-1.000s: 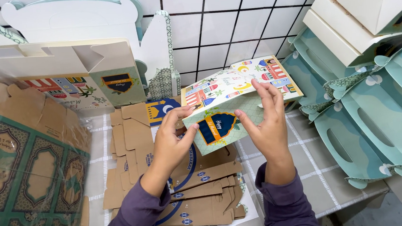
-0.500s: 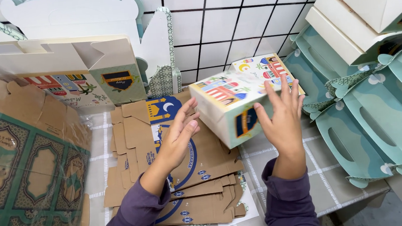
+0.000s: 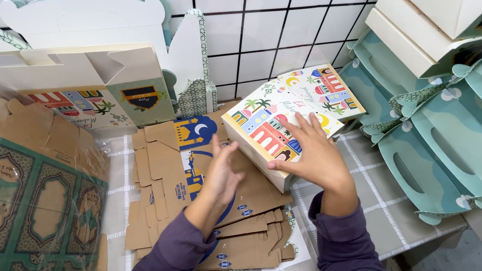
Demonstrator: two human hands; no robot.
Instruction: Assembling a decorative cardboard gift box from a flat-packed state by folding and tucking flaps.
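Two hands work one printed carton (image 3: 286,123), held tilted just above centre. Right hand (image 3: 311,158) lies flat on its illustrated top, fingers spread, thumb hooked at the near lower corner. Left hand (image 3: 221,174) is open, fingers straight, beside the carton's left wall; contact there is probably light, cannot confirm. Below both: pile of flat brown cardboard blanks (image 3: 201,213) on the checked table cover (image 3: 372,199). At 9 o'clock, green patterned flat packs (image 3: 30,221) in plastic wrap crowd the edge. At 11 o'clock, an opened printed box (image 3: 77,91) stands against the tiled wall (image 3: 256,31). At 3 o'clock, nested teal handled boxes (image 3: 454,147) block that side; white boxes (image 3: 432,17) at 1 o'clock. Free cover only at 5 o'clock.
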